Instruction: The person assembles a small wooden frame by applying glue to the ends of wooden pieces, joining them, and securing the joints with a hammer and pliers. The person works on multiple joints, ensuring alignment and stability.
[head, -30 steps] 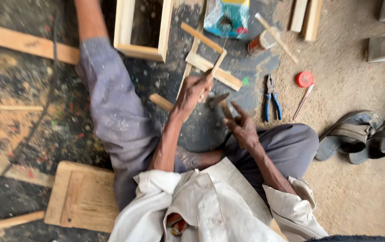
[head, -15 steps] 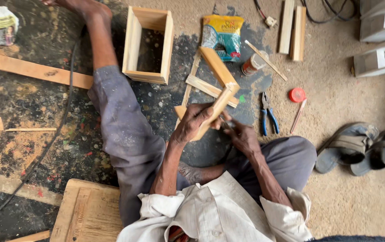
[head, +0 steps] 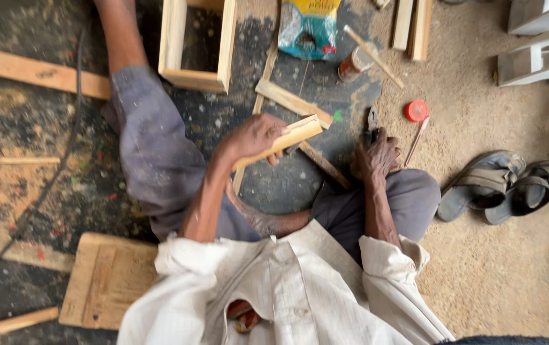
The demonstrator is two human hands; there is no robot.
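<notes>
I sit on the floor with my legs spread. My left hand (head: 253, 137) grips a short pale wooden strip (head: 290, 136) and holds it slanted above the dark floor patch. My right hand (head: 376, 156) reaches out to the right, its fingers curled over the handles of a pair of pliers (head: 371, 119) lying on the floor; only the pliers' jaws show. Another wooden strip (head: 290, 101) lies flat just beyond the held one.
An open wooden box frame (head: 196, 78) stands ahead, with a yellow-blue bag (head: 309, 29), a small can (head: 354, 64) and a thin stick (head: 376, 59) nearby. A red cap (head: 417, 110), sandals (head: 498, 185), a board (head: 105, 281) and a long slat (head: 38, 73) lie around.
My left hand picked the wooden strip up off the floor and now holds it lower and nearer. My right hand moved from beside the left hand out to the pliers.
</notes>
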